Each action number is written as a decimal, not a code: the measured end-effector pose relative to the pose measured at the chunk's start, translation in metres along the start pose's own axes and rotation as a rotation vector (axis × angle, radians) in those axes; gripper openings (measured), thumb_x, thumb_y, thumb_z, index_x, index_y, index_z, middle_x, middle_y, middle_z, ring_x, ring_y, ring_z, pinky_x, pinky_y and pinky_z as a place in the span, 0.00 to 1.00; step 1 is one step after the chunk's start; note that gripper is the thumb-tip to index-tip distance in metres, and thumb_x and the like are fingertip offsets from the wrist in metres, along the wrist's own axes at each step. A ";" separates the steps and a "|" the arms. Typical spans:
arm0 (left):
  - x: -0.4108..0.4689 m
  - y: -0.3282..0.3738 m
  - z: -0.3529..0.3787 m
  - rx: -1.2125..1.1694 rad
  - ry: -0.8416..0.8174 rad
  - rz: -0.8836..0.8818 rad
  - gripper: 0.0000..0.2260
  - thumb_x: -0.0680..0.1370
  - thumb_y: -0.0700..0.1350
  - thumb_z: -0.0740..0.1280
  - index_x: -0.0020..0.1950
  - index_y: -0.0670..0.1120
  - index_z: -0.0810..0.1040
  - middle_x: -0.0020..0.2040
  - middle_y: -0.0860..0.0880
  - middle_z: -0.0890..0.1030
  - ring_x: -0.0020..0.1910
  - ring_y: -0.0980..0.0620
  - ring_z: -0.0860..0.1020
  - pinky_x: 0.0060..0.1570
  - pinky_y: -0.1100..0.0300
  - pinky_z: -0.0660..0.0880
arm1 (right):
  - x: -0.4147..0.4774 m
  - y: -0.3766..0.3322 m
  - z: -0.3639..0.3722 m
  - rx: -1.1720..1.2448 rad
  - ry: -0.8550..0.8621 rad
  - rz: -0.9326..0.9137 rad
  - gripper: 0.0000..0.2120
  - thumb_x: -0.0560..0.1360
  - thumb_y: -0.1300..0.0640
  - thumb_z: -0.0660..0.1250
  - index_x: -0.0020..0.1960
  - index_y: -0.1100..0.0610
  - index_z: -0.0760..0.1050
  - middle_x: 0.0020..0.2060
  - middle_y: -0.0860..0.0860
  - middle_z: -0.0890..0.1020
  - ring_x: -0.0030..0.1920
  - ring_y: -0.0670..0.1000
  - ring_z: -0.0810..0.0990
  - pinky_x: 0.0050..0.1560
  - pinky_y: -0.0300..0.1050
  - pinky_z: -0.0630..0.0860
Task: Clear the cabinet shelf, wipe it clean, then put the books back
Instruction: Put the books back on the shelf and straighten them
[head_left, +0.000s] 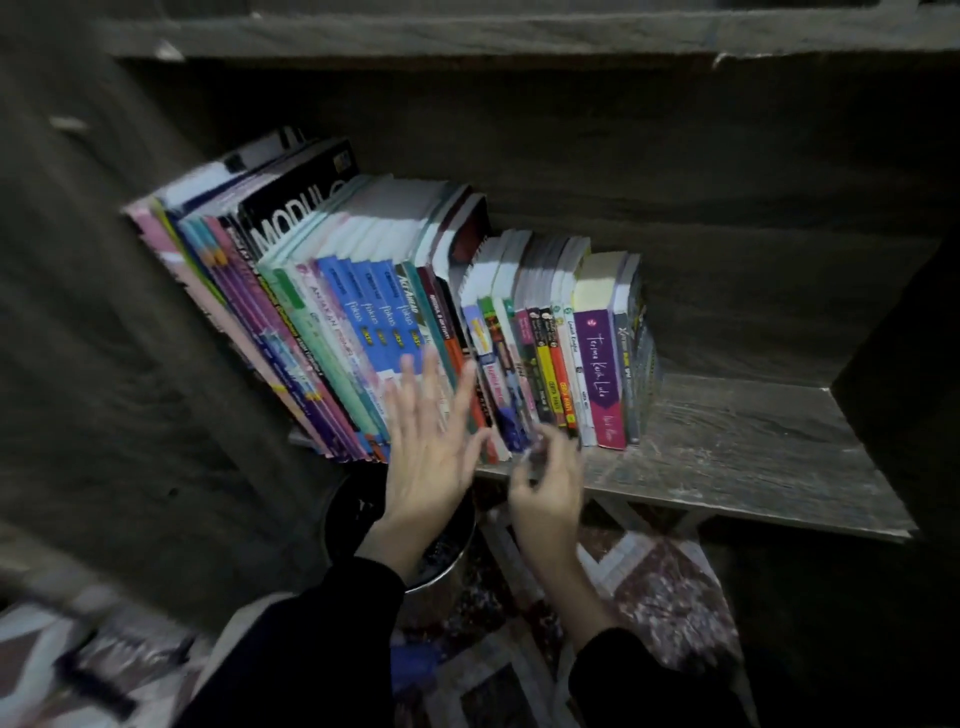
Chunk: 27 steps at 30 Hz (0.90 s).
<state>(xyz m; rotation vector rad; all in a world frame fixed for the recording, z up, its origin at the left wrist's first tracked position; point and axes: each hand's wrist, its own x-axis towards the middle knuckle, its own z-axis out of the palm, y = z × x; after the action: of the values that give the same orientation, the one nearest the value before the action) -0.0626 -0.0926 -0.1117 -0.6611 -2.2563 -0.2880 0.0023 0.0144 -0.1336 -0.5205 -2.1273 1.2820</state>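
Observation:
A row of books (363, 312) stands leaning left on the grey wooden cabinet shelf (737, 447): tall workbooks on the left, smaller paperbacks (566, 353) on the right, ending in a purple-spined one (602, 374). My left hand (431, 452) is spread flat, fingers straight, against the lower spines of the blue and orange books. My right hand (548, 486) is blurred at the shelf's front edge, fingers curled at the foot of the small paperbacks; whether it holds one is unclear.
The right half of the shelf is bare wood. A dark cabinet wall (104, 312) rises on the left and another on the right. Below the shelf stand a dark round bin (447, 551) and a patterned mat (665, 587).

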 end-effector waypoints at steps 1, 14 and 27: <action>-0.004 -0.009 -0.005 -0.047 0.020 -0.150 0.41 0.76 0.59 0.61 0.78 0.47 0.39 0.76 0.35 0.39 0.75 0.36 0.41 0.72 0.40 0.42 | -0.007 -0.005 0.012 0.038 -0.117 0.029 0.23 0.73 0.64 0.63 0.67 0.56 0.69 0.61 0.56 0.74 0.65 0.57 0.69 0.64 0.47 0.64; -0.007 -0.095 -0.012 -0.409 -0.248 -0.509 0.61 0.63 0.66 0.72 0.65 0.60 0.17 0.65 0.37 0.22 0.66 0.37 0.23 0.68 0.46 0.38 | -0.023 -0.029 0.069 0.033 -0.150 0.203 0.44 0.69 0.62 0.74 0.77 0.58 0.51 0.73 0.60 0.58 0.75 0.57 0.51 0.69 0.49 0.54; -0.014 -0.088 -0.012 -0.293 -0.156 -0.587 0.60 0.64 0.62 0.75 0.75 0.52 0.30 0.71 0.26 0.34 0.73 0.33 0.33 0.70 0.42 0.37 | -0.019 -0.020 0.047 0.082 -0.418 0.178 0.38 0.75 0.62 0.66 0.77 0.48 0.49 0.74 0.49 0.55 0.75 0.50 0.53 0.69 0.48 0.59</action>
<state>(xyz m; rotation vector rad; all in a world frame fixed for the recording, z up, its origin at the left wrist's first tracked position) -0.0943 -0.1766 -0.1137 -0.1465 -2.5460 -0.8910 -0.0151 -0.0368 -0.1383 -0.4442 -2.3921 1.6923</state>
